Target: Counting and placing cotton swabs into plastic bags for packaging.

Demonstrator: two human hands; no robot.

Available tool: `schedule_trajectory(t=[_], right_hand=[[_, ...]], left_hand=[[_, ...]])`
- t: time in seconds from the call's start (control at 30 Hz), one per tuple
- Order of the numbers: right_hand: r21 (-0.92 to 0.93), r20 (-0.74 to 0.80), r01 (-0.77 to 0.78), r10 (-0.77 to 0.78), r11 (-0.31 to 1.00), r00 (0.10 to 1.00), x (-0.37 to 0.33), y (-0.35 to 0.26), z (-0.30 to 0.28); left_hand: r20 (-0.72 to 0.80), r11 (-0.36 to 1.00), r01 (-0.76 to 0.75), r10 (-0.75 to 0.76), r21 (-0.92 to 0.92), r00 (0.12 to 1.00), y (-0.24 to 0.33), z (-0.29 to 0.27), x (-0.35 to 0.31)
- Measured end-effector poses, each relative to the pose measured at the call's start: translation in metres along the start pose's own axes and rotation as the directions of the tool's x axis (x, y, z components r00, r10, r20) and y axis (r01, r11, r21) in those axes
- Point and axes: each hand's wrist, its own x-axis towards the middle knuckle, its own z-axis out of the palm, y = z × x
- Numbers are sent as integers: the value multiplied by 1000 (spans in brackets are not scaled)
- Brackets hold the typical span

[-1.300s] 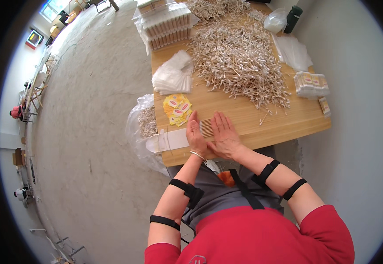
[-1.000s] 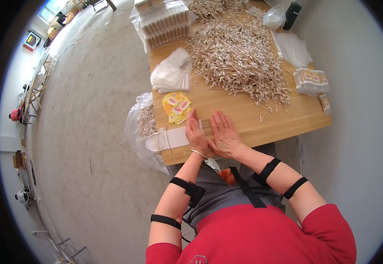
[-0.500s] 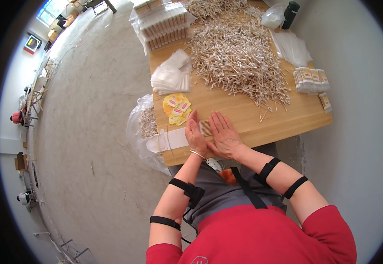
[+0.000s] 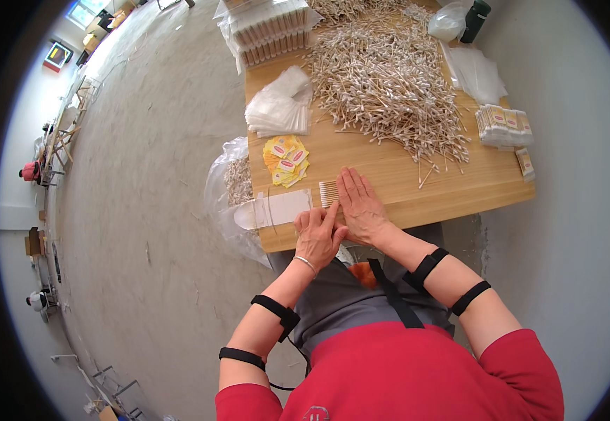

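The left hand (image 4: 319,237) is at the near edge of the table (image 4: 470,191), palm down. Its grip is loosely bent, with the index finger extended to the near side of a row of cotton swabs (image 4: 328,193); whether finger and thumb pinch a swab cannot be told. The right hand (image 4: 365,212) lies flat with its fingers straight and close together. Its grip is closed on nothing visible, and the finger side is against the right end of the row. The two hands meet or overlap near the left thumb.

The swabs in the row lie side by side on the table, white tips toward the left, sticks running toward the right hand.

Left of the row is a white strip (image 4: 289,208), its rounded end projecting past the table's left edge and thin pieces lying across it. Beyond the strip is a loose pile of yellow cards (image 4: 286,161); farther off, a fanned stack of translucent bags (image 4: 279,105) and stacked swab packs (image 4: 266,35).

A large heap of loose swabs (image 4: 392,88) occupies the far middle. To its right are flat clear bags (image 4: 477,74), a group of small packs (image 4: 503,126), one single pack (image 4: 524,163) and a dark bottle (image 4: 475,22).
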Motion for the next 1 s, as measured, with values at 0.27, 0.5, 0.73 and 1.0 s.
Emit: schedule_trajectory(t=[0.27,0.5,0.73,1.0], right_hand=[[-29,-8,-15,14,999,1000,-1,0,1],[-30,19,-20,20,999,1000,-1,0,0],[-40,14,-20,20,999,1000,0,1,3],[-33,14,-20,20,999,1000,-1,1,2]], left_hand=[[18,999,-23,22,32,1000,-1,4,2],[33,998,1,-3,59,999,2,3,5],[30,999,12,-13,34,999,2,4,7],[56,997,55,-58,48,997,4,5,9]])
